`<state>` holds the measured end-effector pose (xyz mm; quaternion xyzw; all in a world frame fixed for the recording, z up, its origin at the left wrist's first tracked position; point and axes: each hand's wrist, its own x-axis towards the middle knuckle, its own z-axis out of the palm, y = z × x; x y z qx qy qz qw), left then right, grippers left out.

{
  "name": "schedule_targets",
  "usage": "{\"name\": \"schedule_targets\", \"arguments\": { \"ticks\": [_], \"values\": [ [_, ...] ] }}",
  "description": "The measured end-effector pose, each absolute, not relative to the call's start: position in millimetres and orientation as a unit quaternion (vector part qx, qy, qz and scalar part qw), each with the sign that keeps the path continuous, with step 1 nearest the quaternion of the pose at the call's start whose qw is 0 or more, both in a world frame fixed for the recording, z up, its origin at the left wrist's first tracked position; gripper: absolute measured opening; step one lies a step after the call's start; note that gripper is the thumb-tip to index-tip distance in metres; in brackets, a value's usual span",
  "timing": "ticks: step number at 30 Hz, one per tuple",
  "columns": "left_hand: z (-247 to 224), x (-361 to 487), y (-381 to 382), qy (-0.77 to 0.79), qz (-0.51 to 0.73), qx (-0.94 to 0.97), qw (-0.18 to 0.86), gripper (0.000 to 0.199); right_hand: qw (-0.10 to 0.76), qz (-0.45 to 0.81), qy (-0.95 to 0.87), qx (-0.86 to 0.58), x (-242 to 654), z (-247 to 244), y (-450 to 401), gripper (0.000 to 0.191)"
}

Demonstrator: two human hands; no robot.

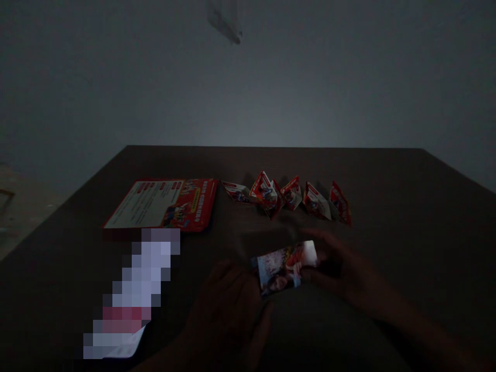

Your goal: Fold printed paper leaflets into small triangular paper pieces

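A glossy picture card is held low over the table between my two hands, its right end shining in the light. My right hand pinches that right end between thumb and fingers. At the card's left edge my left hand is curled, back of the hand up, and its fingertips are hidden in the dark. A bluish edge shows behind the card's left corner; whether it belongs to a second card I cannot tell.
Several crumpled red wrappers lie in a row beyond my hands. A red printed box or folder lies at the left. Nearer is a lit, pixelated phone-like screen. The dark table meets a grey wall.
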<state>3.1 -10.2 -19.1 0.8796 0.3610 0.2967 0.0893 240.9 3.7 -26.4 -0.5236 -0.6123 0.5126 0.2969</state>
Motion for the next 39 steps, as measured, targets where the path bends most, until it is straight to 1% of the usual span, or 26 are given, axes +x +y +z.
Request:
{"name": "schedule_targets", "arguments": {
  "ticks": [3, 7, 8, 12, 15, 19, 26, 30, 33, 35, 37, 39],
  "values": [
    [-17, 3, -10, 0.379, 0.294, 0.875, 0.065, 0.012, 0.299, 0.498, -0.616, -0.533, 238, -28, 5, 0.063],
    [-16, 2, -9, 0.387, 0.286, 0.876, 0.045, 0.007, 0.299, 0.495, -0.628, -0.521, 236, -27, 5, 0.065],
    [-16, 2, -9, 0.385, 0.283, 0.877, 0.044, 0.009, 0.299, 0.492, -0.631, -0.52, 236, -27, 4, 0.065],
    [-17, 2, -8, 0.38, 0.249, 0.89, 0.029, 0.032, 0.303, 0.476, -0.641, -0.52, 234, -26, 4, 0.065],
    [-19, 0, -8, 0.38, 0.219, 0.898, 0.032, 0.041, 0.3, 0.481, -0.642, -0.516, 233, -25, 4, 0.063],
    [-22, -3, -9, 0.385, 0.2, 0.9, 0.034, 0.043, 0.29, 0.483, -0.647, -0.514, 232, -24, 4, 0.058],
    [-22, -2, -9, 0.391, 0.191, 0.899, 0.051, 0.041, 0.309, 0.463, -0.651, -0.517, 231, -27, 4, 0.052],
    [-23, -6, -11, 0.381, 0.216, 0.897, 0.051, 0.048, 0.305, 0.452, -0.649, -0.531, 231, -29, 4, 0.053],
    [-26, -10, -14, 0.354, 0.238, 0.902, 0.064, 0.055, 0.328, 0.433, -0.66, -0.518, 233, -26, 3, 0.055],
    [-28, -11, -15, 0.327, 0.261, 0.904, 0.085, 0.058, 0.346, 0.394, -0.69, -0.499, 235, -22, 3, 0.049],
    [-28, -10, -16, 0.293, 0.286, 0.907, 0.099, 0.057, 0.352, 0.335, -0.735, -0.473, 238, -17, 4, 0.031],
    [-27, -8, -14, 0.268, 0.297, 0.911, 0.103, 0.054, 0.353, 0.3, -0.773, -0.433, 239, -14, 7, 0.023]
  ]
}}
